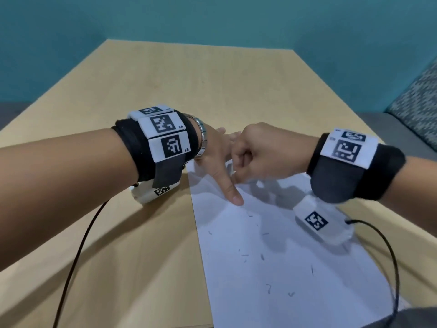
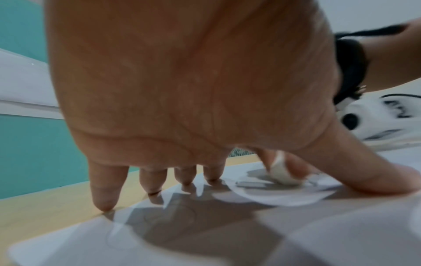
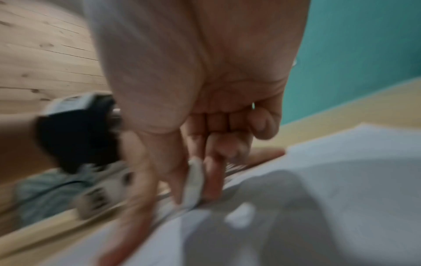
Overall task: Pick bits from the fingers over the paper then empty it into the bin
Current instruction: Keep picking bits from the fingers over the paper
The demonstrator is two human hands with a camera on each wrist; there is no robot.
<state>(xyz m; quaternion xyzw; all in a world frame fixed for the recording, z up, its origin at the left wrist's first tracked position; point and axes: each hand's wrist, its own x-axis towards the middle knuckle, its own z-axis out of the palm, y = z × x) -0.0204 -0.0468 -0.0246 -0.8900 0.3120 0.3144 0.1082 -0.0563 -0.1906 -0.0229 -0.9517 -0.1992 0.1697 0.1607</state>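
Picking is the step in hand, as I judge it: my right hand [image 1: 257, 152] is curled into a loose fist, its thumb and first finger pinched on a small pale object [image 2: 281, 172] that I cannot identify, perhaps a tool or a wad, held against the paper [image 1: 283, 261] beside my left thumb. My left hand [image 1: 214, 157] is spread with straight fingers, its fingertips [image 2: 104, 205] planted at the far left corner of the sheet, some on paper and the outermost on the table [image 1: 146, 95], and its thumb stretched down flat across the sheet. The two hands are touching or nearly so. The paper lies on the right part of the table, and short dark bits [image 1: 262, 256] are scattered over its nearer half, well apart from one another. More picking seems likely; afterwards the sheet must be lifted level or cupped so the bits do not slide off, then carried to the bin, which I cannot see in any view. Both wrists wear black bands with printed square markers, and a black cable [image 1: 78, 252] trails from each across the table; the right one crosses the sheet's near right corner and could snag when the paper is raised. A patterned cushion [image 1: 418, 110] sits at the far right, against a teal wall [image 1: 212, 17].
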